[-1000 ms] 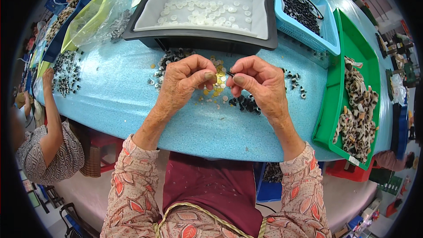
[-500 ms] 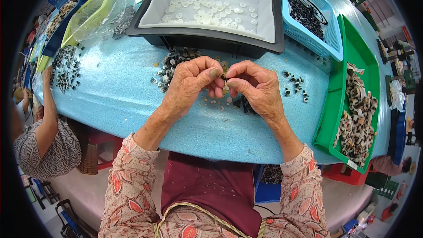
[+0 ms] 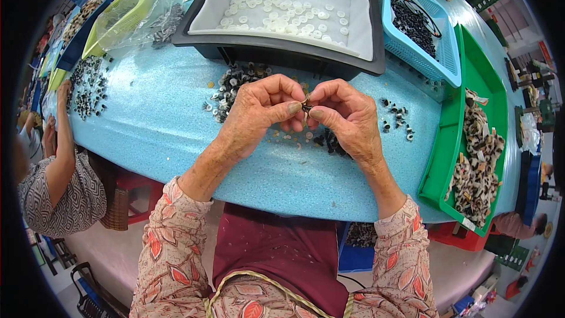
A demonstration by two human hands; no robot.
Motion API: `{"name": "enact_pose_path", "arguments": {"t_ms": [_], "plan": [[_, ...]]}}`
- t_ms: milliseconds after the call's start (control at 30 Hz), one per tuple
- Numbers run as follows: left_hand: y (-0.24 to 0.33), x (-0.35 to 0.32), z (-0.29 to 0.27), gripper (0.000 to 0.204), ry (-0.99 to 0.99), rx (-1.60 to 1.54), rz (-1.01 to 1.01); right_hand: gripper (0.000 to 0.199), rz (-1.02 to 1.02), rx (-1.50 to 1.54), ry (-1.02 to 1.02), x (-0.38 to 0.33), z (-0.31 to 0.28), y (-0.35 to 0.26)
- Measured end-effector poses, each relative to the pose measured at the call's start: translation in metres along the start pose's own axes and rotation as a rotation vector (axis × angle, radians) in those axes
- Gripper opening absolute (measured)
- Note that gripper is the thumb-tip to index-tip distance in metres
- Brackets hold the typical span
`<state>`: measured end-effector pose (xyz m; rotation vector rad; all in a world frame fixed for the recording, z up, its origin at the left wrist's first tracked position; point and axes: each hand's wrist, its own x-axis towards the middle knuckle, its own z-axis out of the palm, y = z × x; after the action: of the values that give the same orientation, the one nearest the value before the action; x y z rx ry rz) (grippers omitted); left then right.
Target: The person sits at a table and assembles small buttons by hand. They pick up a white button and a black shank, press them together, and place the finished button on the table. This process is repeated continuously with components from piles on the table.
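Observation:
Over the blue speckled table (image 3: 176, 123), my left hand (image 3: 259, 109) and my right hand (image 3: 347, 115) meet fingertip to fingertip. Between them they pinch a small dark piece (image 3: 306, 107), too small to name; its lower end looks pale. Both hands are closed, thumb against forefinger. Behind my left hand lies a heap of small black and white pieces (image 3: 226, 91). Black pieces (image 3: 332, 143) lie partly hidden under my right hand. Small yellowish and pale discs (image 3: 288, 136) are scattered on the table below my fingers.
A black tray (image 3: 282, 47) with white lining holds translucent discs. To its right are a light-blue basket (image 3: 444, 73) of black parts and a green crate (image 3: 438, 165) with spotted furry pieces. Black-and-white pieces (image 3: 399, 118) lie right. At left, a co-worker's arm (image 3: 63, 135) reaches to another pile.
My fingertips have shifted slightly around the small piece, and more of its dark part shows between them. The whole view has moved a little.

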<state>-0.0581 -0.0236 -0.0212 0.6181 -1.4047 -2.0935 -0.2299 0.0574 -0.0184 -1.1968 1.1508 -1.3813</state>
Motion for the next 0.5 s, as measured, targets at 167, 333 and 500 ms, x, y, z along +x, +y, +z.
{"name": "enact_pose_path", "arguments": {"t_ms": [167, 333, 500], "plan": [[-0.0042, 0.0001, -0.0020, 0.009, 0.074, 0.055, 0.065, 0.015, -0.014, -0.016, -0.010, -0.0003, 0.0000, -0.0009], [-0.0009, -0.0009, 0.0006, 0.011, 0.091, 0.096, 0.099, 0.014, -0.012, -0.043, -0.014, -0.0008, 0.0008, -0.0016], [-0.0015, -0.0004, 0.0018, 0.013, 0.106, 0.041, 0.101, 0.011, 0.005, -0.041, -0.027, -0.0008, 0.0001, -0.0014]]}}
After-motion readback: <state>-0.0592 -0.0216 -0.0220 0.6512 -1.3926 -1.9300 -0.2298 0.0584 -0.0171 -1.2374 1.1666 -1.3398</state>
